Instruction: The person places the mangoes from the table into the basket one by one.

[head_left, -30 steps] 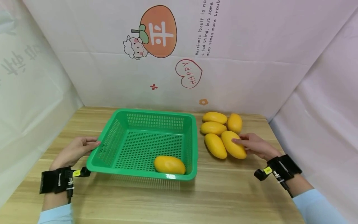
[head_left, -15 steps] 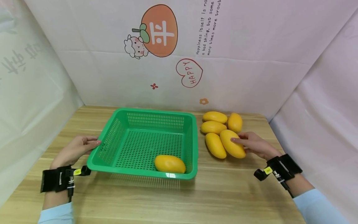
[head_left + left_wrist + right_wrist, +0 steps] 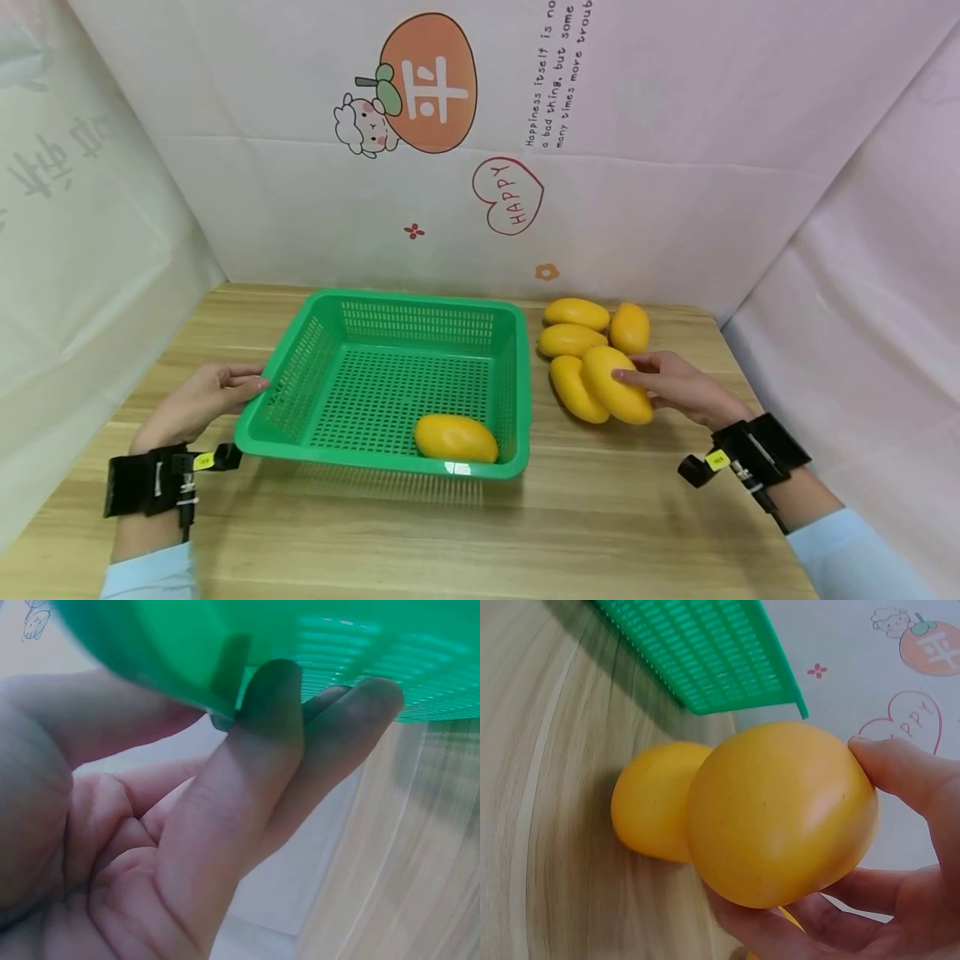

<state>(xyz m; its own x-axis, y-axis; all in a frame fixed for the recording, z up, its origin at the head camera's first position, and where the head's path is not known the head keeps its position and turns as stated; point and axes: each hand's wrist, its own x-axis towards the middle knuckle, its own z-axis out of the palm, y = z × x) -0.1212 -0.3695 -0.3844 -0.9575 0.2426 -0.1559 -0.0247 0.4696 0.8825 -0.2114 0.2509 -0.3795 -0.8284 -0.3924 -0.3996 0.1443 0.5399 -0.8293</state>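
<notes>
A green plastic basket (image 3: pixel 382 465) stands left of centre on the table, one yellow mango (image 3: pixel 455 438) lying in its near right corner. At its left rim is my left hand (image 3: pixel 198 404); in the left wrist view the thumb lies over the rim (image 3: pixel 180 682) and the fingers (image 3: pixel 262 750) reach under it from outside. My right hand (image 3: pixel 686 387) grips a mango (image 3: pixel 617 387) between thumb and fingers; in the right wrist view this mango (image 3: pixel 780 814) partly covers another mango (image 3: pixel 656 802) lying on the table.
Beside the basket's right wall lie more mangoes: two at the back left (image 3: pixel 576 313), one at the back right (image 3: pixel 630 327), and one (image 3: pixel 573 392) partly behind the held one. White printed cloth (image 3: pixel 637 208) closes off the table's back and sides.
The right hand has lifted its mango slightly and shifted it left, so it now overlaps the neighbouring mango. The left hand stays at the basket rim.
</notes>
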